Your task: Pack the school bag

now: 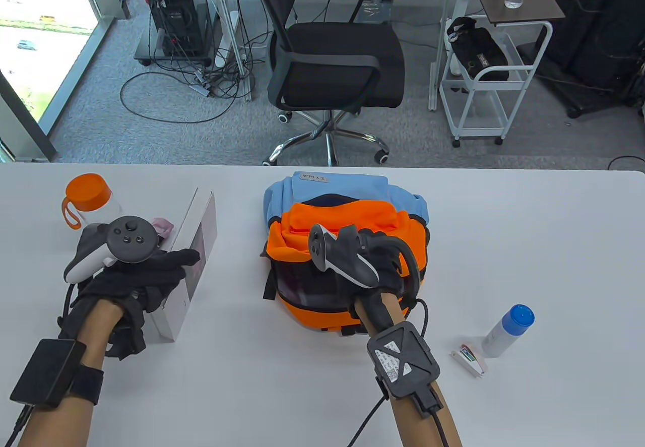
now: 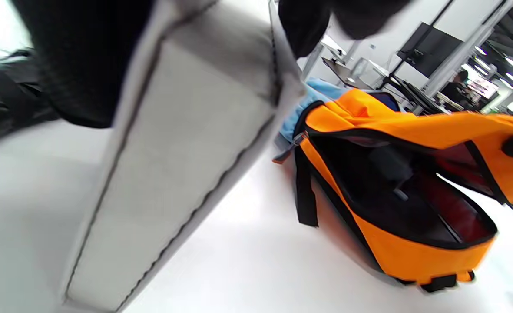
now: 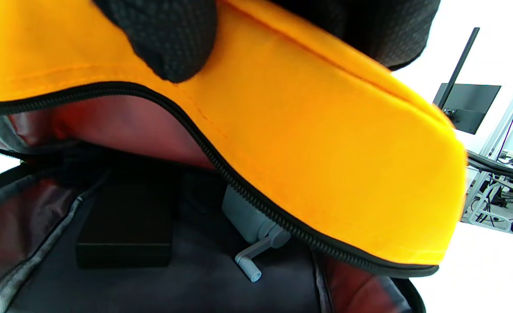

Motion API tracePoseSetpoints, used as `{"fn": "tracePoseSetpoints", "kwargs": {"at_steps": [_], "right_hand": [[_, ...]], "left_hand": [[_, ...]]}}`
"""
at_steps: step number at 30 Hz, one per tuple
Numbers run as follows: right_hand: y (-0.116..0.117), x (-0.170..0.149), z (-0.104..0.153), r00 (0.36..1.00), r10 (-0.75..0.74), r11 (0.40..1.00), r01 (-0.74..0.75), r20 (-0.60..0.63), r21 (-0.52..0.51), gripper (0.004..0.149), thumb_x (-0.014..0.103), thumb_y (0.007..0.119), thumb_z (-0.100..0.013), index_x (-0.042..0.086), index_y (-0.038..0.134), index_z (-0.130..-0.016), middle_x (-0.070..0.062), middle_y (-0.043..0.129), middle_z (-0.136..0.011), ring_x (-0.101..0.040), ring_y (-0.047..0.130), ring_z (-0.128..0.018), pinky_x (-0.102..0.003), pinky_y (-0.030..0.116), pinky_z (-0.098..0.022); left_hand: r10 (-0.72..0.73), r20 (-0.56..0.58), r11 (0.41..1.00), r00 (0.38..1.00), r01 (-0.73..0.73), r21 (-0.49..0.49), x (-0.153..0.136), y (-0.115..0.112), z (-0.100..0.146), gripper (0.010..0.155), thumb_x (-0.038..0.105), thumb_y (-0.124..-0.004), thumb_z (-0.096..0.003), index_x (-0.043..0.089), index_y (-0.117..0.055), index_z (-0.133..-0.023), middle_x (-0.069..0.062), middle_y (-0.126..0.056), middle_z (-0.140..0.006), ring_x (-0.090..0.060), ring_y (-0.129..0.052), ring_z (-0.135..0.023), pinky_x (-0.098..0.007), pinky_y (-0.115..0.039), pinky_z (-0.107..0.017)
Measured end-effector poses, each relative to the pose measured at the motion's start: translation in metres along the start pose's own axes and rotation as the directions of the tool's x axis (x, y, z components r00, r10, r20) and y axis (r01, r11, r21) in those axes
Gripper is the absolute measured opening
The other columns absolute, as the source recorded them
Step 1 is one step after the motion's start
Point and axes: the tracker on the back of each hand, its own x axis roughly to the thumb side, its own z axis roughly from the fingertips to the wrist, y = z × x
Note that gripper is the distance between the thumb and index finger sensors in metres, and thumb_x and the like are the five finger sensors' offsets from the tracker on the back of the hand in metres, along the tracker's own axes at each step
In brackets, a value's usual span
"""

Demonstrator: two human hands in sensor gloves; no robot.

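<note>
Your right fingers curl over the orange flap of the school bag, thumb pressed on its outer face, lifting it so the zipped mouth gapes toward you. Your left hand clamps the white box, tilted up on one long edge at the left of the table; thumb on one face and fingers over the top edge, as far as the left wrist view shows. Step in hand, by my reading: the mouth is held open and the box is next to go in. The next move calls for swinging the box right, turning it flat enough to clear the zipper, and keeping the flap high while it slides under. Inside the bag, a black rectangular block lies on the dark lining, and just right of it a grey gadget with a small crank handle; there looks to be room beside them. Unpacked: an orange-lidded bottle far left, a blue-capped tube and a small packet near right. A pink item behind the box is too hidden to name.
</note>
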Motion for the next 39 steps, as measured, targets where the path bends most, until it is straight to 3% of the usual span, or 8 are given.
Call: {"fn": "tracePoseSetpoints", "kwargs": {"at_steps": [2, 10, 15, 18, 23, 27, 32, 39], "right_hand": [[-0.002, 0.0, -0.002, 1.0, 0.002, 1.0, -0.002, 0.002, 0.003, 0.041, 0.031, 0.079, -0.045, 0.019, 0.083, -0.084, -0.01, 0.094, -0.076, -0.037, 0.094, -0.07, -0.057, 0.076, -0.059], [-0.011, 0.003, -0.008, 0.999, 0.038, 0.996, -0.039, -0.017, -0.075, 0.041, 0.031, 0.078, -0.044, 0.018, 0.083, -0.083, -0.01, 0.095, -0.076, -0.037, 0.095, -0.07, -0.057, 0.076, -0.059], [-0.015, 0.001, -0.016, 0.999, -0.04, 0.998, 0.039, -0.026, -0.054, 0.041, 0.031, 0.078, -0.045, 0.018, 0.083, -0.083, -0.01, 0.095, -0.076, -0.037, 0.095, -0.069, -0.057, 0.076, -0.058], [-0.022, -0.001, -0.015, 0.999, -0.029, 0.996, 0.028, -0.021, -0.082, 0.041, 0.031, 0.079, -0.044, 0.019, 0.084, -0.083, -0.01, 0.095, -0.076, -0.037, 0.095, -0.07, -0.057, 0.076, -0.058], [-0.026, 0.001, -0.009, 0.999, -0.029, 0.994, 0.031, 0.012, -0.106, 0.041, 0.03, 0.079, -0.044, 0.018, 0.085, -0.083, -0.01, 0.096, -0.076, -0.037, 0.095, -0.069, -0.057, 0.077, -0.058], [-0.028, 0.004, -0.002, 0.998, -0.032, 0.995, 0.036, 0.048, -0.097, 0.041, 0.031, 0.08, -0.043, 0.018, 0.085, -0.082, -0.009, 0.097, -0.075, -0.036, 0.096, -0.069, -0.056, 0.078, -0.058], [-0.034, 0.008, 0.014, 0.995, -0.026, 0.992, 0.038, 0.1, -0.116, 0.041, 0.031, 0.08, -0.044, 0.018, 0.086, -0.082, -0.009, 0.097, -0.075, -0.036, 0.096, -0.068, -0.056, 0.078, -0.058], [-0.034, 0.02, 0.046, 0.984, 0.031, 0.989, -0.004, 0.177, -0.149, 0.042, 0.031, 0.08, -0.044, 0.017, 0.085, -0.083, -0.01, 0.097, -0.075, -0.036, 0.096, -0.069, -0.056, 0.077, -0.058]], "left_hand": [[-0.057, -0.023, 0.998, 0.998, 0.057, -0.016, 0.005, -0.005, 0.0, 0.075, 0.069, -0.058, -0.052, 0.036, -0.048, -0.119, -0.043, -0.046, -0.115, -0.056, -0.091, -0.088, -0.057, -0.092, -0.056], [-0.379, -0.082, 0.917, 0.922, 0.386, 0.099, 0.043, 0.002, 0.031, 0.058, 0.037, -0.059, -0.0589, 0.033, -0.052, -0.116, -0.038, -0.075, -0.098, -0.037, -0.106, -0.057, -0.037, -0.095, -0.039], [-0.172, 0.116, 0.984, 0.978, 0.165, 0.069, 0.071, 0.014, 0.068, 0.057, 0.039, -0.056, -0.0602, 0.028, -0.057, -0.116, -0.033, -0.09, -0.085, -0.023, -0.108, -0.038, -0.028, -0.095, -0.024], [0.062, 0.197, 0.987, 0.978, -0.031, -0.158, 0.071, 0.006, 0.066, 0.059, 0.04, -0.055, -0.0614, 0.024, -0.054, -0.118, -0.033, -0.092, -0.081, -0.019, -0.107, -0.034, -0.026, -0.093, -0.021], [0.406, 0.292, 0.89, 0.866, -0.302, -0.341, 0.069, -0.043, 0.038, 0.059, 0.041, -0.054, -0.0623, 0.024, -0.051, -0.119, -0.032, -0.09, -0.083, -0.019, -0.106, -0.032, -0.024, -0.093, -0.02], [0.604, 0.259, 0.796, 0.754, -0.555, -0.241, 0.067, -0.086, 0.001, 0.062, 0.043, -0.056, -0.0613, 0.025, -0.047, -0.12, -0.034, -0.086, -0.088, -0.023, -0.109, -0.04, -0.026, -0.095, -0.025], [0.846, 0.201, 0.524, 0.494, -0.84, -0.138, 0.067, -0.131, -0.045, 0.068, 0.04, -0.062, -0.0589, 0.025, -0.035, -0.119, -0.04, -0.073, -0.095, -0.034, -0.105, -0.053, -0.034, -0.094, -0.034], [0.805, 0.183, 0.57, 0.565, -0.821, 0.029, 0.09, -0.139, -0.1, 0.065, 0.036, -0.061, -0.0592, 0.029, -0.033, -0.117, -0.038, -0.07, -0.097, -0.035, -0.102, -0.062, -0.034, -0.095, -0.041]]}}
